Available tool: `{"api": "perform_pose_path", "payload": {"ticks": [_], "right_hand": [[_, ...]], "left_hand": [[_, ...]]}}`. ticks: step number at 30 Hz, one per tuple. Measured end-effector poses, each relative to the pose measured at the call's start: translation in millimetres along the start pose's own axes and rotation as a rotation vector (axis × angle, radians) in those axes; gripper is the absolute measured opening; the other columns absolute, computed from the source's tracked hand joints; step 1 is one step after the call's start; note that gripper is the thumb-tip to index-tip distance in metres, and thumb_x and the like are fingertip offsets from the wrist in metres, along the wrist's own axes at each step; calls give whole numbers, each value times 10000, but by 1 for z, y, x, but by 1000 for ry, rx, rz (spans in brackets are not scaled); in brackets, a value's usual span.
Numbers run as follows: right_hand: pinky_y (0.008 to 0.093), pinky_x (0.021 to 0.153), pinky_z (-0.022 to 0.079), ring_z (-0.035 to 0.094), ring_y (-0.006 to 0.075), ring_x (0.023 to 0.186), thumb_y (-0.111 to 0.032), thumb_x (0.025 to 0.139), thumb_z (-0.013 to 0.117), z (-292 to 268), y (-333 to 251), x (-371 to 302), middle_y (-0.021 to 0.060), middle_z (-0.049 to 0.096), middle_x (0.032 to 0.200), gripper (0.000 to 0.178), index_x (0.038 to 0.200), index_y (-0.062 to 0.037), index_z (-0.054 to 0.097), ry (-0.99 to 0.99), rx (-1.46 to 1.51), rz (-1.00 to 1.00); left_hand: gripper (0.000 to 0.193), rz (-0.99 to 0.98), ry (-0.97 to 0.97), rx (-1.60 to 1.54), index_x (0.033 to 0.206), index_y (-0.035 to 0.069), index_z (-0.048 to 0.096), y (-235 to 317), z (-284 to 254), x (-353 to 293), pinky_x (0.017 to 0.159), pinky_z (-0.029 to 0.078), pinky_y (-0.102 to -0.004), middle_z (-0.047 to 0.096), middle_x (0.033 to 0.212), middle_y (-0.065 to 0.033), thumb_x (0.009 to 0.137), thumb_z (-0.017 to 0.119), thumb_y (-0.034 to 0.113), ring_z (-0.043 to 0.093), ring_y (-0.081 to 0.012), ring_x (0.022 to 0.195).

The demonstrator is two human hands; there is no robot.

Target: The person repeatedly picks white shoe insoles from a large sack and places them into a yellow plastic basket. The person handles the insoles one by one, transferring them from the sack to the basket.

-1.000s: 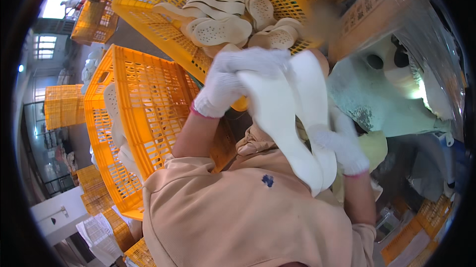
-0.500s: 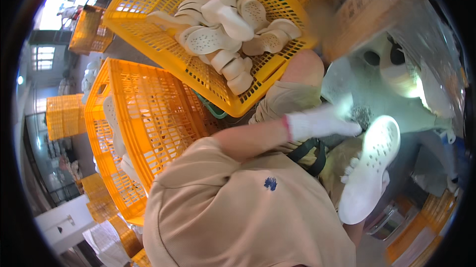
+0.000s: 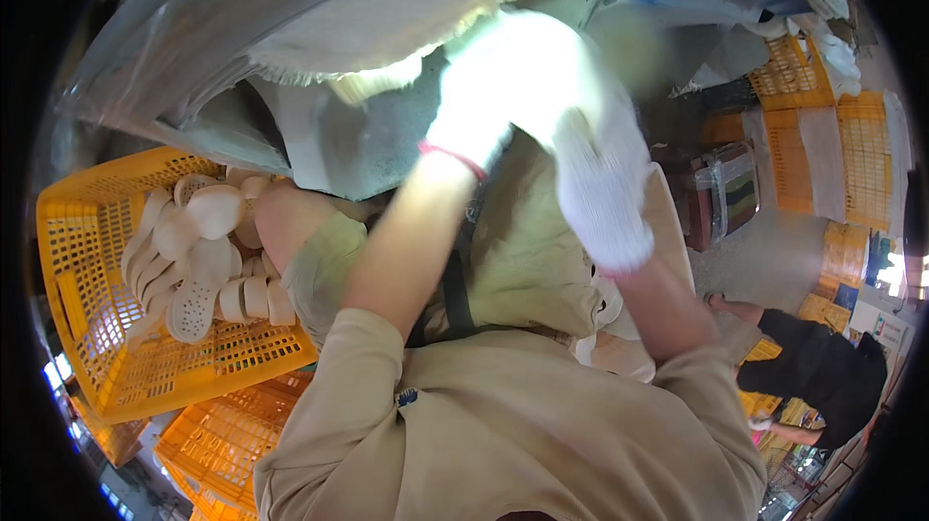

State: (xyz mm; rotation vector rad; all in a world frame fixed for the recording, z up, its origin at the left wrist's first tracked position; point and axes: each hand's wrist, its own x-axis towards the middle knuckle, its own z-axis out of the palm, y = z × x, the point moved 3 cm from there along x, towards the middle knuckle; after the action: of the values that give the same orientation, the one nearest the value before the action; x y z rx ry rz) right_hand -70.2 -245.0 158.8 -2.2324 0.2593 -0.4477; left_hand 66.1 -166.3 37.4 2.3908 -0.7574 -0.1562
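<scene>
My left hand (image 3: 474,100), in a white glove with a red cuff, reaches forward into a strong glare. My right hand (image 3: 605,187), also gloved in white, is closed around a white perforated shoe sole (image 3: 547,52), its outline nearly washed out by the light. Both hands meet at the sole; the glare hides the left fingers. They are over my lap, close to a grey-green machine surface (image 3: 334,148) and a frayed whitish cloth (image 3: 387,13) hanging above it.
To my left, a yellow crate (image 3: 194,386) holds several pale shoe soles (image 3: 198,284). An orange crate (image 3: 232,439) stands beside it. A strapped box (image 3: 726,194) and stacked crates (image 3: 861,158) are on the right. Farther back, a person in black (image 3: 823,376) bends over.
My view has swung right, moving the yellow crate to the left edge. My left hand has come together with my right at the sole, which has moved from lower right into the glare.
</scene>
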Motion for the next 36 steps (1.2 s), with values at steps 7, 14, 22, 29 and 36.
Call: {"api": "perform_pose_path", "payload": {"ticks": [7, 14, 22, 29, 36], "right_hand": [[473, 784, 589, 725, 422, 843, -206, 963, 625, 92, 83, 108, 223, 731, 880, 299, 1145, 16, 710, -209, 57, -60], [443, 1063, 499, 608, 376, 1280, -235, 820, 769, 24, 27, 41, 241, 650, 1311, 642, 1356, 45, 554, -156, -283, -246], [450, 1072, 512, 646, 428, 1239, -459, 806, 800, 52, 73, 80, 303, 674, 1279, 831, 1412, 58, 560, 143, -106, -65], [381, 890, 571, 720, 242, 962, -318, 879, 750, 79, 62, 114, 150, 755, 981, 387, 1038, 33, 728, -172, 374, 368], [432, 920, 532, 649, 314, 1051, -153, 836, 698, 22, 28, 20, 111, 708, 1156, 351, 1178, -118, 768, -235, -667, -684]], "left_hand": [[501, -466, -260, -315, 1374, -14, 616, -116, -63, -55, 963, 554, -349, 727, 1246, -126, 985, 714, 286, 717, -234, 1051], [441, -102, 57, -140, 1351, -45, 625, -13, 8, -41, 995, 540, -380, 700, 1235, -225, 1021, 666, 246, 671, -306, 1148], [545, -478, 149, -1293, 1392, -57, 608, -52, -14, 22, 1025, 508, -333, 664, 1348, -124, 1046, 688, 357, 626, -197, 1211], [514, -155, -73, -355, 1384, -7, 602, -67, -11, -46, 974, 560, -380, 730, 1221, -145, 977, 734, 277, 703, -265, 1118], [271, -48, 143, -1234, 1253, -46, 680, -62, 26, -14, 838, 597, -333, 738, 1149, -86, 1048, 642, 127, 713, -215, 999]]}}
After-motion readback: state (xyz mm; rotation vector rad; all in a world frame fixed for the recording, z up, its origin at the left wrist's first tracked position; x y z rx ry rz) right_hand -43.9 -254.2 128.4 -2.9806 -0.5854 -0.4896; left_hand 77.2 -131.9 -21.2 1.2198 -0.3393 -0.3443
